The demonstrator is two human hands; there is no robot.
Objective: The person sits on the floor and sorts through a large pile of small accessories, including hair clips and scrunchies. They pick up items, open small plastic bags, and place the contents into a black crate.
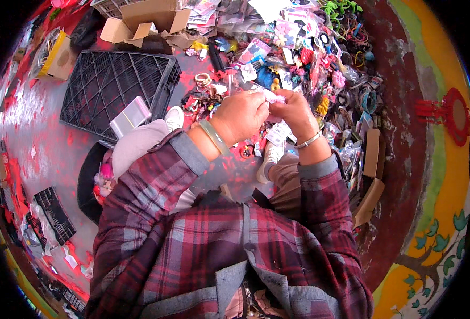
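Small pink-and-white piece up between your two hands, above the heap; looks light.
Your right hand pinches it thumb-to-finger; your left hand has its fingers curled in against it, tips hidden, so I can't tell if they're closed on it. Probably soft, maybe slick if that white part is film; hold the edges, light pressure, don't crush. Both forearms reach forward, elbows bent, wrists angled inward, hands nearly meeting. Beyond: mixed heap of accessories; black crate off to your left on the floor.
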